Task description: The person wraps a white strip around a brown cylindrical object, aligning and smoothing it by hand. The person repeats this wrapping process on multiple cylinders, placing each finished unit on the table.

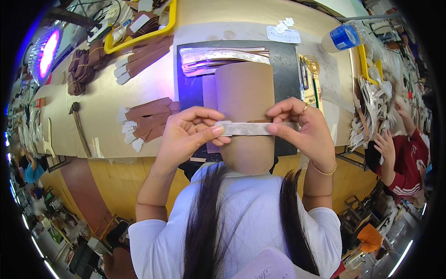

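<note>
Between my hands a pale grey strip (248, 129) is stretched level, with a thin brown edge showing along it. My left hand (195, 132) pinches its left end between thumb and fingers. At the right end my right hand (297, 125) pinches it the same way. Behind the strip stands a brown curved sheet (245, 90), on a dark cutting mat (285, 83). Past the sheet lies a stack of shiny-faced strips (225, 58) with brown edges.
Brown strips with white ends (147, 122) fan out on the left, near a hammer (80, 128). A yellow tray (139, 37) and bright lamp (46, 53) stand far left. At the right are a bottle (341, 37), scissors (304, 76) and a co-worker's red sleeve (409, 160).
</note>
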Action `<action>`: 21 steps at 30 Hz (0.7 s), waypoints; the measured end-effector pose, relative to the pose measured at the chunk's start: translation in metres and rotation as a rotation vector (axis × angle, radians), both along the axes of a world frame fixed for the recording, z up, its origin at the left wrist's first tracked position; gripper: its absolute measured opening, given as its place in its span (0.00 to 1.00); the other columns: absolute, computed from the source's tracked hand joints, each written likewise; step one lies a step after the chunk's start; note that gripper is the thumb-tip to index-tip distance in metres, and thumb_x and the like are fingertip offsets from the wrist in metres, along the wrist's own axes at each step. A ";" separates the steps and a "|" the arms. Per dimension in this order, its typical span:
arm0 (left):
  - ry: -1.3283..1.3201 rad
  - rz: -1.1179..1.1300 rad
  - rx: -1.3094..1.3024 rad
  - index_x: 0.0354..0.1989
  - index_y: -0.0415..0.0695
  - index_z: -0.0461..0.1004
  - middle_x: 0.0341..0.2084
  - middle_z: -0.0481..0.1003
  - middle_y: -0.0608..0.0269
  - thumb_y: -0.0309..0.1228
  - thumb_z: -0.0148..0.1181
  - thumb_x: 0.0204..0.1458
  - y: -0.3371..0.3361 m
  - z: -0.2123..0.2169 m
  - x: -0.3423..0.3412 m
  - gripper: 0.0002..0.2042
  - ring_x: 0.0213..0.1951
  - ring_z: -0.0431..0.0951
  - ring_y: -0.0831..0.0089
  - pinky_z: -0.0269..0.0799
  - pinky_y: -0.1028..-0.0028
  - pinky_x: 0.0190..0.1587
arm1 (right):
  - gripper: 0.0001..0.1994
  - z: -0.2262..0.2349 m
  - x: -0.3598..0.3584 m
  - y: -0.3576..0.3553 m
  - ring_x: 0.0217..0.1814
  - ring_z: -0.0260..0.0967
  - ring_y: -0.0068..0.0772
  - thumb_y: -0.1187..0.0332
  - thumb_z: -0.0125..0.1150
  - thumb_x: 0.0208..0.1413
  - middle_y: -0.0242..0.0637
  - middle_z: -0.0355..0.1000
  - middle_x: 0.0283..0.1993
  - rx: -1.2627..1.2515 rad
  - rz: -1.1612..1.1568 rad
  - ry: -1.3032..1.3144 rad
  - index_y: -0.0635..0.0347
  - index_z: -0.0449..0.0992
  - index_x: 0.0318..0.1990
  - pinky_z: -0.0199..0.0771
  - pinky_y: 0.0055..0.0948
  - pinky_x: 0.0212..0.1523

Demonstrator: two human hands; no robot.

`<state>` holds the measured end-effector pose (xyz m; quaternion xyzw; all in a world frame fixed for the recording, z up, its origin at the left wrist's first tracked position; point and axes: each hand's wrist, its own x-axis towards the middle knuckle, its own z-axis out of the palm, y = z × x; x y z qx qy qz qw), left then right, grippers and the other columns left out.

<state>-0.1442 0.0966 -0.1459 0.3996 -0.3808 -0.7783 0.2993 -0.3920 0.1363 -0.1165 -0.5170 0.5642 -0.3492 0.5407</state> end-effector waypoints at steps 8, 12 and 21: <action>0.111 0.030 0.009 0.41 0.37 0.61 0.28 0.74 0.51 0.15 0.56 0.50 0.001 -0.011 0.000 0.13 0.30 0.80 0.64 0.79 0.74 0.33 | 0.12 0.000 0.004 -0.001 0.28 0.65 0.17 0.70 0.66 0.46 0.30 0.68 0.25 0.026 -0.034 0.079 0.61 0.71 0.38 0.66 0.18 0.31; 0.093 0.036 0.017 0.41 0.38 0.60 0.27 0.74 0.52 0.15 0.56 0.49 0.001 -0.012 -0.001 0.14 0.30 0.80 0.63 0.79 0.73 0.33 | 0.13 -0.003 0.003 0.000 0.30 0.59 0.11 0.73 0.67 0.46 0.23 0.64 0.27 0.070 -0.026 0.128 0.60 0.68 0.37 0.60 0.12 0.34; 0.099 0.128 -0.045 0.43 0.37 0.60 0.26 0.75 0.49 0.14 0.57 0.47 -0.003 -0.024 0.025 0.16 0.28 0.80 0.61 0.80 0.71 0.30 | 0.16 -0.008 -0.033 0.012 0.29 0.63 0.13 0.73 0.69 0.43 0.25 0.66 0.27 0.159 -0.115 -0.132 0.62 0.69 0.39 0.64 0.14 0.32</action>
